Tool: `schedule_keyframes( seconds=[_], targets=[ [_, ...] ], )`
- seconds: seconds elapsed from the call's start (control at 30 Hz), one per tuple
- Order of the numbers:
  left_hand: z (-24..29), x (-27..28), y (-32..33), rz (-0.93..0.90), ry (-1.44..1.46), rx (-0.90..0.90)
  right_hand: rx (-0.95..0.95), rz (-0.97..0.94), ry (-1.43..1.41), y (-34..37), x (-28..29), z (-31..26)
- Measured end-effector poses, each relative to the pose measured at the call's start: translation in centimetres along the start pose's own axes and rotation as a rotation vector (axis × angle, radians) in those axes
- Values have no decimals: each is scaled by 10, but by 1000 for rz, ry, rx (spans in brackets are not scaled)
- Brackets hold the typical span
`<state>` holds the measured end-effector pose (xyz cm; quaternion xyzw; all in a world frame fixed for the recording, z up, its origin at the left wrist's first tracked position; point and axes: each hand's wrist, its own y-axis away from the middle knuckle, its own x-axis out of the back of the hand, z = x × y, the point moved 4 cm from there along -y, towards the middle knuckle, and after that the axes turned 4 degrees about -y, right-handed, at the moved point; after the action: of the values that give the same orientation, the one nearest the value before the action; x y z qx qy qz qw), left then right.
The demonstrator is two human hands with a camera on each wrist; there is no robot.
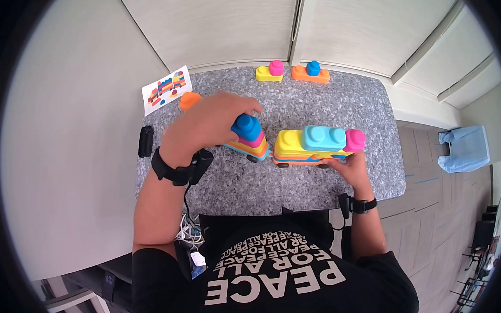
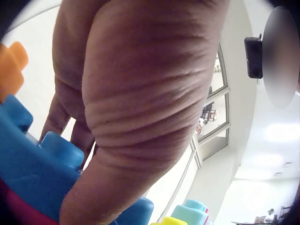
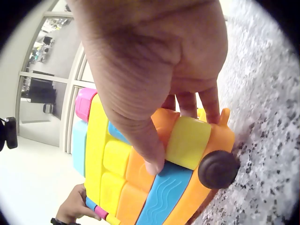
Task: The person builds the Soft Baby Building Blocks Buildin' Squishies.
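In the head view my left hand (image 1: 219, 118) reaches over the left toy train car, gripping it at the blue block (image 1: 247, 127) on top. Beneath that block lie pink and yellow layers and a light blue wheeled base (image 1: 261, 156). In the left wrist view the thumb (image 2: 101, 194) lies against the blue studded block (image 2: 40, 164). My right hand (image 1: 353, 166) holds the right end of a second wheeled car (image 1: 294, 149), its thumb on the side by a blue piece (image 3: 166, 187). Yellow, light blue and pink blocks top this car. The two cars stand end to end, close together.
At the table's back edge lie a yellow block with a pink one (image 1: 269, 71) and an orange block with a blue one (image 1: 311, 73). A picture card (image 1: 167, 90) is at the back left, near an orange block (image 1: 190, 100). A black object (image 1: 145, 141) sits at the left edge.
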<state>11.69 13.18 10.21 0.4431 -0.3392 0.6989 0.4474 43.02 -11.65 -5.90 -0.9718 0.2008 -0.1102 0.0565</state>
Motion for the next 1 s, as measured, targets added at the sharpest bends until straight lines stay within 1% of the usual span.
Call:
schedule_keyframes(
  seconds=[0.17, 0.27, 0.37, 0.47, 0.57, 0.67, 0.77, 0.87, 0.97, 1.0],
  targets=[
    [7, -8, -3, -25, -82, -14, -9, -14, 19, -1, 0, -2],
    [11, -17, -4, 5, -120, -57, 16, -8, 1, -1, 1, 0],
    [17, -18, -7, -36, -160, -21, -6, -4, 7, -1, 1, -3],
    [21, -20, -5, 3, -162, -33, 3, 6, -27, -2, 5, -1],
    [22, -20, -5, -17, -202, -15, -11, -53, 18, -3, 10, 6],
    [22, -27, -10, -97, -216, -14, -13, -91, 30, -4, 10, 3],
    [27, -26, -3, 6, -114, -48, 11, -26, -14, -4, 7, -4],
    [27, -1, 19, 222, -2, -70, -33, -52, 6, -3, 19, 14],
    [20, 30, 56, 299, 92, 152, 31, -16, 12, -1, 35, 21],
    [13, 33, 71, 351, 88, 184, 25, 5, 3, 0, 41, 22]
  ],
)
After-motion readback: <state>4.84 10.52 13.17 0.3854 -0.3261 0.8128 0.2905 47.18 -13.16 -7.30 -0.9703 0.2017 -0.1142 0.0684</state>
